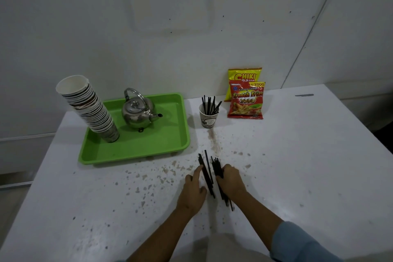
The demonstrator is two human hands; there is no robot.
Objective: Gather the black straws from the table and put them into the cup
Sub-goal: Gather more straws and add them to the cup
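A paper cup [208,119] stands upright near the back of the white table [297,155] with several black straws [209,105] sticking out of it. In front of me, several loose black straws [205,171] lie on the table between my hands. My left hand [194,187] rests flat at their left side, fingers touching them. My right hand [230,179] is closed around a bundle of black straws [218,167], whose ends jut out past the fingers and back under the wrist.
A green tray [170,142] at the left holds a metal teapot [138,112] and a leaning stack of paper cups [91,108]. Two snack bags [246,95] lean against the wall behind the cup. Brown stains and specks cover the table top.
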